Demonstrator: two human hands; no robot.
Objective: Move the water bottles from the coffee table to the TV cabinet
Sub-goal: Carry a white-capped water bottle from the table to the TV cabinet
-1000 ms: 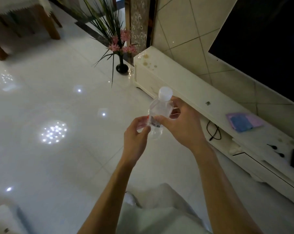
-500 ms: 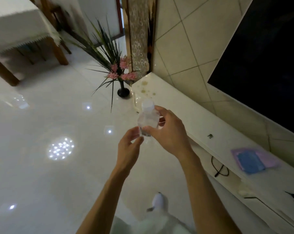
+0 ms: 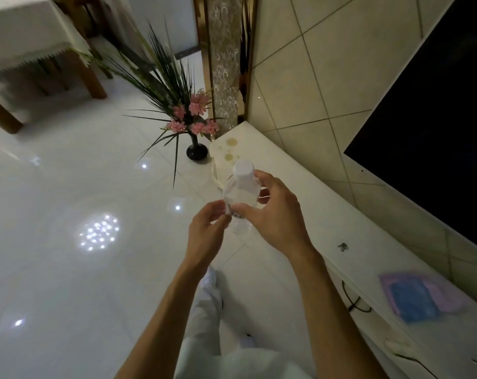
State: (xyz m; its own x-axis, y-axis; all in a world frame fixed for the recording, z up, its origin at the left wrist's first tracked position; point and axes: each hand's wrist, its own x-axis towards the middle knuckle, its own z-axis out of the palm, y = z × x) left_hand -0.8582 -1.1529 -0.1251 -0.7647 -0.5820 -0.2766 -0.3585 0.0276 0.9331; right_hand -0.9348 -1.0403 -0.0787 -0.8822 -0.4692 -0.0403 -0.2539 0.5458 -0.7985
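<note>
A clear water bottle (image 3: 242, 188) with a white cap is held upright in front of me, above the floor just left of the TV cabinet's front edge. My right hand (image 3: 277, 214) grips its body with thumb and fingers curled round it. My left hand (image 3: 207, 232) pinches the bottle's lower left side at the label. The long white TV cabinet (image 3: 308, 203) runs from the middle of the view to the lower right, along the tiled wall. The coffee table is out of view.
A black vase with pink flowers and long leaves (image 3: 196, 149) stands on the floor at the cabinet's far end. A purple and blue cloth (image 3: 420, 296) and a small dark item (image 3: 342, 246) lie on the cabinet. A dark TV (image 3: 437, 119) hangs above. A cloth-covered table (image 3: 26, 50) stands far left.
I have stepped toward the cabinet's far end, so the plant and cabinet end look nearer. Both hands still hold the bottle the same way.
</note>
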